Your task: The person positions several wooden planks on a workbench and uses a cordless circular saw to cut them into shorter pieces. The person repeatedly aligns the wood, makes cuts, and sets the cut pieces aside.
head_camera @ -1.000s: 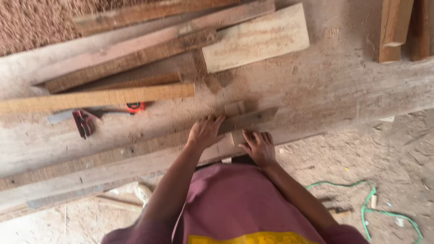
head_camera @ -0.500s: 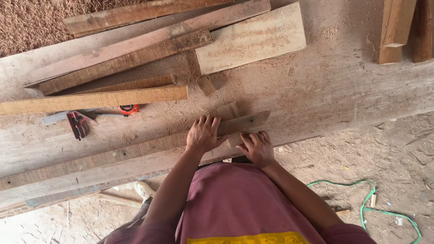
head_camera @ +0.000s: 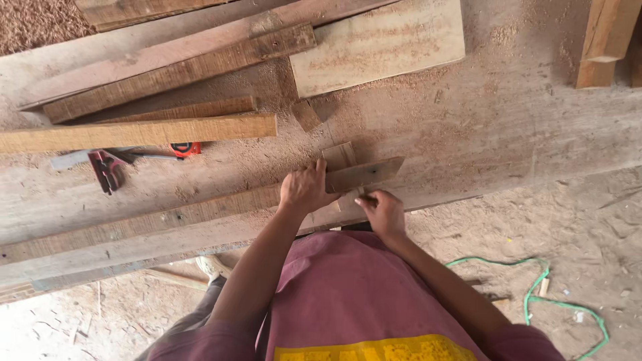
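Left hand [head_camera: 304, 189] pressed flat, palm down and fingers spread, on the near end of a long wooden strip [head_camera: 200, 212], forearm stretched straight out from the maroon shirt [head_camera: 348, 294]. Not gripping, only bearing down. Right hand [head_camera: 381, 212] just beside it, lower and closer to the body, fingers curled and pinched at the near edge of the same strip; whether something small sits between the fingertips cannot be told. Hands close together, not touching.

Directly under and beyond both hands, a short dark piece [head_camera: 364, 174] with an angled end, reaching out to the right past the left hand's fingertips. Behind it, a small pale block [head_camera: 340, 156], touching it. Strip itself narrow, rough-sawn, brown, running away to the left along the front of the dusty workbench [head_camera: 508, 127], coated with sawdust.

Farther out on the bench: a yellowish plank [head_camera: 134, 132] lying across at left, a darker batten [head_camera: 180, 70] above it, a wide pale board [head_camera: 378, 45] at top centre, a small offcut [head_camera: 306, 115] below that board. Left of the hands, well apart, red-handled pliers [head_camera: 107, 168] and a small red tool [head_camera: 186, 148] half hidden under the yellowish plank. On the ground at right, a green cord [head_camera: 535, 294] in a loose loop.
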Available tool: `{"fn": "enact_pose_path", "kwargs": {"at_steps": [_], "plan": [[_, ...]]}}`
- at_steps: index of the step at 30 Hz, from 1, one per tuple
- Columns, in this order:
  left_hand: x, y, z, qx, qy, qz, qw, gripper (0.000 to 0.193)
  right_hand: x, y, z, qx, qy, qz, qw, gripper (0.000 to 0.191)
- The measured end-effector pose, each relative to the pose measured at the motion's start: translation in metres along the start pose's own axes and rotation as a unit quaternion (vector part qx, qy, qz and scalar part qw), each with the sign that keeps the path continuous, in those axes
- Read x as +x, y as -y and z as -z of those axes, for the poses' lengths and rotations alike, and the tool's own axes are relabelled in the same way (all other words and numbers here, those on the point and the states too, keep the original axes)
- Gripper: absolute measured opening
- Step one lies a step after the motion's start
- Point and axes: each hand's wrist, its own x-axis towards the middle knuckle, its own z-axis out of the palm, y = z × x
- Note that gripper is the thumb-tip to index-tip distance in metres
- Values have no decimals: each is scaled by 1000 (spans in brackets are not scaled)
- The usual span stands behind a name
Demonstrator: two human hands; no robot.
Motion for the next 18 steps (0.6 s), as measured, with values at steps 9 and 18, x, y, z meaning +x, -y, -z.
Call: {"fn": "enact_pose_path", "kwargs": {"at_steps": [9, 18], "plan": [[-1, 2, 0, -9, 2, -5, 1000, 109, -1, -1, 0, -50, -14, 8, 999, 33], [-8, 6, 4, 30, -47, -56, 997, 113, 52, 8, 49, -241, -91, 282, 924, 89]]}}
